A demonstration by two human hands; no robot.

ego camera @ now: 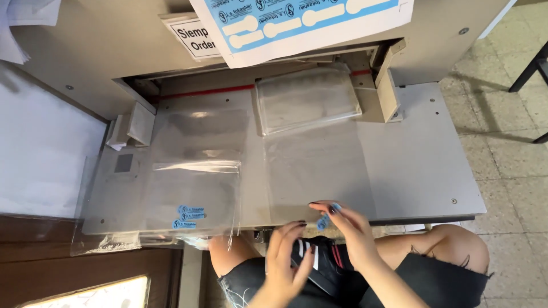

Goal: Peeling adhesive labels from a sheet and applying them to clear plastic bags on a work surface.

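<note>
My right hand (345, 225) pinches a small blue label (325, 219) between thumb and fingers, just off the front edge of the grey machine table (416, 165). My left hand (288, 256) hovers below it over my lap, fingers spread, holding nothing that I can see. A clear plastic bag (197, 191) lies on the table to the left, with three blue labels (187, 217) near its front end. A stack of clear bags (307, 100) sits at the back against the machine's opening.
A sheet of blue and white labels (297, 23) hangs over the machine's top. White paper (40, 154) lies at the left. A dark phone-like object (322, 265) rests on my lap. Tiled floor and black chair legs (531, 68) are at the right.
</note>
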